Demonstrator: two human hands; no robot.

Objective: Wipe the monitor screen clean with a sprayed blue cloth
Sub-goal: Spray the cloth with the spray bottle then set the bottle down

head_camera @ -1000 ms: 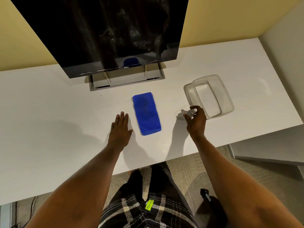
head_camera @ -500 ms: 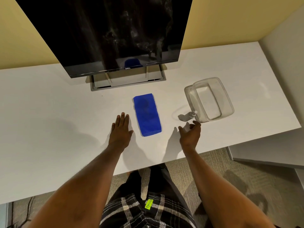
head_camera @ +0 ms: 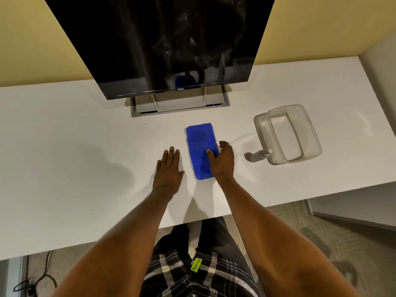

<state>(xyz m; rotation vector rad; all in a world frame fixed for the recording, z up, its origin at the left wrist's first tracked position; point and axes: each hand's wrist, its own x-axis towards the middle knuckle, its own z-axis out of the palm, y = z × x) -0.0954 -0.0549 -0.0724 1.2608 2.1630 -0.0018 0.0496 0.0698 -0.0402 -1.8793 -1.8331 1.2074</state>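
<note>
White desk (head_camera: 64, 146) spans the frame, yellow wall behind it. Monitor (head_camera: 162, 39) stands at the far centre, screen dark with whitish smudges right of centre, its grey base (head_camera: 180, 105) just below the bottom bezel. Clear plastic tub (head_camera: 288, 133) sits at the right, empty as far as visible. Blue cloth (head_camera: 198, 144) lies folded in a long rectangle at desk centre, near of the base, darker damp-looking patch toward its far end. Left hand (head_camera: 169, 168) flat on the desk just left of the cloth, fingers extended together, not touching it. Right hand (head_camera: 221, 161) on the cloth's right edge, fingers curled around that edge, thumb on top; cloth still flat on the desk. Small spray bottle (head_camera: 260, 155) just left of the tub's near corner.
</note>
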